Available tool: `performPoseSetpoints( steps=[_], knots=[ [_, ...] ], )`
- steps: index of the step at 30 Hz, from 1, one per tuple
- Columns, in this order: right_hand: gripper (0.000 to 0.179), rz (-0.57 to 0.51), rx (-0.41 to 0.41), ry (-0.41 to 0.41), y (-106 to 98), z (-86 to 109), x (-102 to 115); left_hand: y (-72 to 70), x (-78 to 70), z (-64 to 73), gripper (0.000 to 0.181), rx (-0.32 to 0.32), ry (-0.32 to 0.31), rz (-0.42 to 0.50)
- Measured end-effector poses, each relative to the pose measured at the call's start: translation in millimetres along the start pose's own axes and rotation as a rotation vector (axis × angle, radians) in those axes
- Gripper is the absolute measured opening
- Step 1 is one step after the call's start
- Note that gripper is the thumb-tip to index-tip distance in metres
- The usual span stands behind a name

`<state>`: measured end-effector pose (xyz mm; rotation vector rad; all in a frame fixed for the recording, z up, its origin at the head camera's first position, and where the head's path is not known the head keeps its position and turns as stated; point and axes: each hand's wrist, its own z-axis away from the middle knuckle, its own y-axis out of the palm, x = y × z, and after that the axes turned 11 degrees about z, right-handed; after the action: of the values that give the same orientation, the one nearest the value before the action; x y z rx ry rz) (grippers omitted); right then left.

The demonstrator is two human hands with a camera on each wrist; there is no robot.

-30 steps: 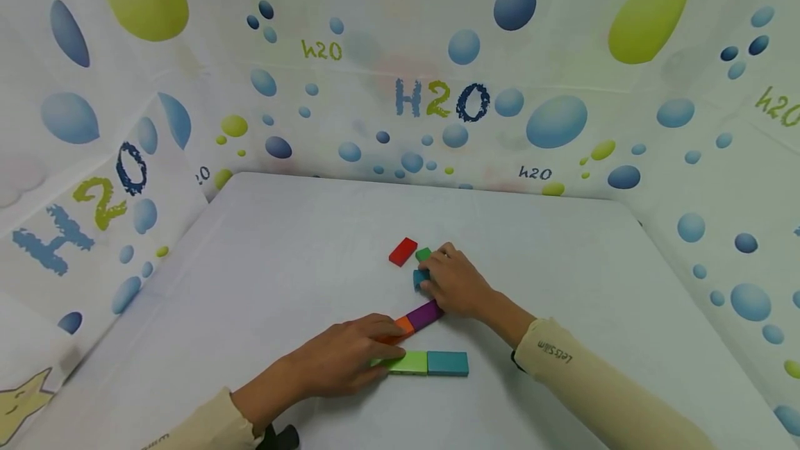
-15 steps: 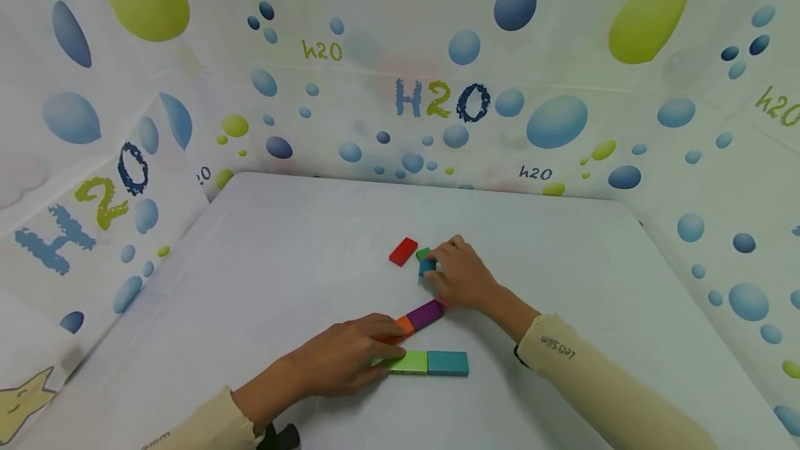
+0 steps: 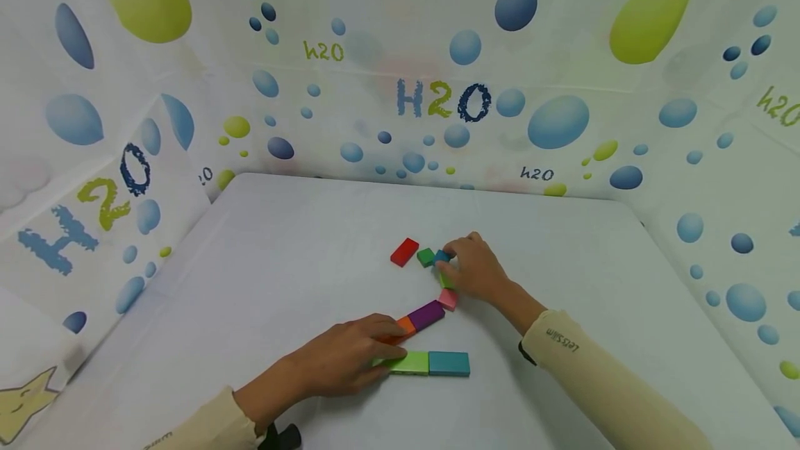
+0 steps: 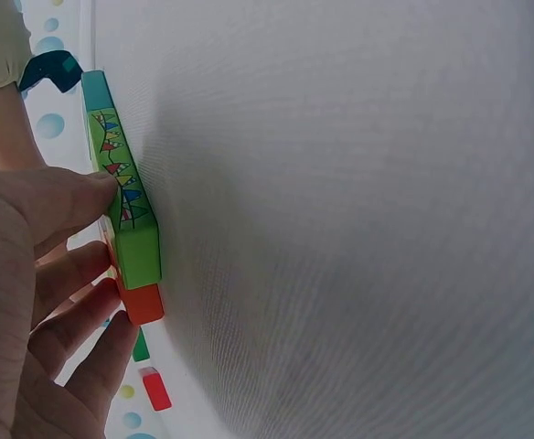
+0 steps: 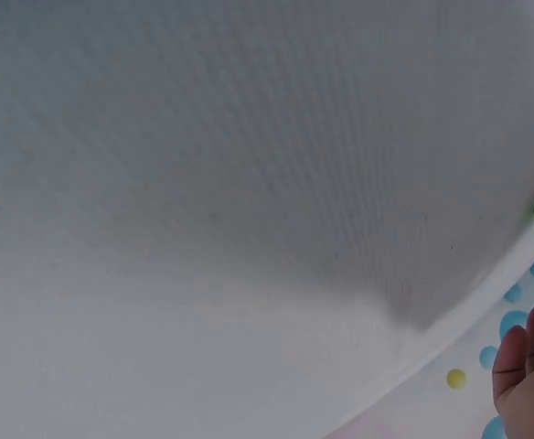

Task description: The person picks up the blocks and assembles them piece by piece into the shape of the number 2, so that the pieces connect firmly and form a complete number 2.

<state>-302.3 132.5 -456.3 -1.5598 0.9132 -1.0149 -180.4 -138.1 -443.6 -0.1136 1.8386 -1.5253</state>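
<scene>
My right hand [image 3: 478, 266] pinches a small blue block [image 3: 441, 256] between thumb and fingers, above a light green block [image 3: 446, 281]. Just below sits a pink block [image 3: 447, 299], touching the end of a purple block [image 3: 426, 314]. The purple block continues a slanting row with an orange block [image 3: 406, 326]. My left hand [image 3: 344, 356] rests over the left ends of this row and of a straight row, a lime green block [image 3: 409, 363] and a teal block [image 3: 448, 364]. In the left wrist view, its thumb touches the lime block's flag-printed side [image 4: 121, 169]; fingers lie by the orange block [image 4: 142, 304].
A small green block [image 3: 426, 257] and a red block [image 3: 404, 252] lie left of my right hand on the white table [image 3: 281, 248]. A printed cloth [image 3: 350, 110] stands behind the table and along its sides. A black object [image 3: 289, 437] shows by the left wrist.
My right hand has moved up and right with the blue block, bringing it beside the small green block. The light green and pink blocks have come into sight. The left hand has stayed put.
</scene>
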Motion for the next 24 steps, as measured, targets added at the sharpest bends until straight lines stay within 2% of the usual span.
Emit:
performPoseSetpoints(
  steps=[5,11,24],
  knots=[
    [0.038,-0.038,0.016,0.073,3.4,-3.9,-3.0,0.4,-0.1,0.5,0.036,-0.002,-0.004,0.002],
    [0.036,-0.067,0.074,0.158,6.7,-9.3,-3.6,1.2,0.5,0.5,0.036,-0.003,-0.008,-0.001],
    [0.037,-0.046,0.124,0.194,-0.9,-8.5,-1.5,2.6,1.9,1.4,0.037,-0.013,0.001,0.002]
  ],
)
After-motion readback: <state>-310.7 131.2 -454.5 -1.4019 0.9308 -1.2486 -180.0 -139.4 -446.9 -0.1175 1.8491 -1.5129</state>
